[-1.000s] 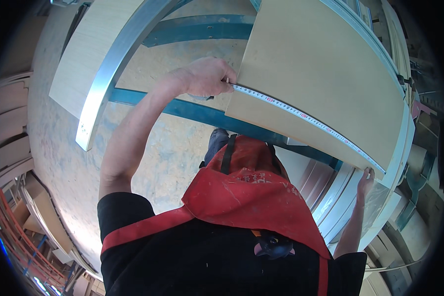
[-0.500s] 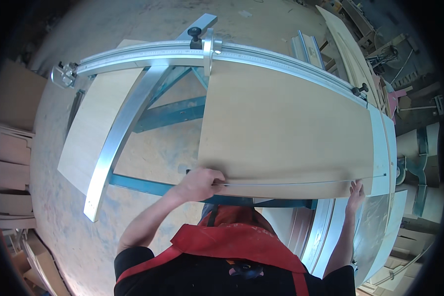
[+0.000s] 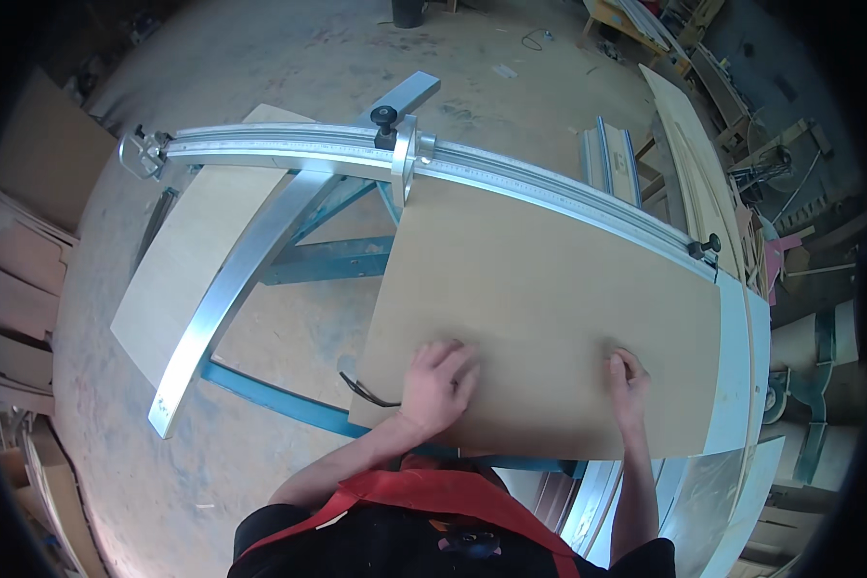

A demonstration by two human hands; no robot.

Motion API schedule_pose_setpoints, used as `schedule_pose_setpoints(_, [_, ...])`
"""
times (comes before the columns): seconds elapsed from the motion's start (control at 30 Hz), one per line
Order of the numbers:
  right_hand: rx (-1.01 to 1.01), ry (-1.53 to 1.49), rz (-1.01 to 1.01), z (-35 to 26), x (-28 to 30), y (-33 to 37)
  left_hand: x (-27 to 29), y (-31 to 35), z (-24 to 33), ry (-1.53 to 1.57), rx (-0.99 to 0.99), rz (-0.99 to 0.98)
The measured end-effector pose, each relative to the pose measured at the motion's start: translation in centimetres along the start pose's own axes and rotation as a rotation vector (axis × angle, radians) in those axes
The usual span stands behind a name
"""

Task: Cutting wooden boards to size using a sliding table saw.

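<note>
A large flat brown board lies on the sliding-table frame of a panel saw, against a long silver fence. My left hand is over the board's near left part, its fingers curled around a tape measure mostly hidden in the palm. A black cord loop sticks out to the left of that hand. Over the right part of the board is my right hand, with fingers bent and pinched together. What it holds, if anything, cannot be made out.
A flip stop with a black knob sits on the fence beside the board's far left corner. A silver crossbar and teal frame bars extend left. Pale boards lean at the right.
The thin tape stretched across the near edge is no longer visible. My left hand has moved right and my right hand left, farther onto the board. The view has tilted forward.
</note>
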State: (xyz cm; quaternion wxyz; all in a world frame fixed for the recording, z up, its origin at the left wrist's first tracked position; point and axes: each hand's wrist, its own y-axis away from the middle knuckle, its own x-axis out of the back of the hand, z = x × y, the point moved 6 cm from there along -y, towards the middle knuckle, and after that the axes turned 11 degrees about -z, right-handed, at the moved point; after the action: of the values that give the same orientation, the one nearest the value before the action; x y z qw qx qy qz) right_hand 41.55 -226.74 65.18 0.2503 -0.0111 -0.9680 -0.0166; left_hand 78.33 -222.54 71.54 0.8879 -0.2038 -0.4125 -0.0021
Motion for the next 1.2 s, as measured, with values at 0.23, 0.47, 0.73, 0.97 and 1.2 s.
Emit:
schedule_pose_setpoints(0.23, [0.199,0.081,-0.161,-8.3,-11.4,-3.3,6.1,-2.4,-23.0,0.664,0.573,0.563])
schedule_pose_setpoints(0.47, [0.182,0.173,-0.054,-7.1,-13.3,-5.7,0.0,-1.3,-23.8,0.607,0.756,0.552])
schedule_pose_setpoints(0.73, [0.116,-0.031,-0.161,-12.6,-16.5,-11.8,12.4,-17.7,-22.2,0.357,0.198,0.415])
schedule_pose_setpoints(0.97, [0.413,-0.072,-0.121,-20.3,-23.0,-25.3,12.3,-33.8,-23.2,0.463,0.135,-0.354])
schedule_pose_setpoints(1.2, [0.534,0.060,-0.321,-25.2,-28.3,-30.8,12.2,-34.6,-24.6,0.440,0.058,-0.357])
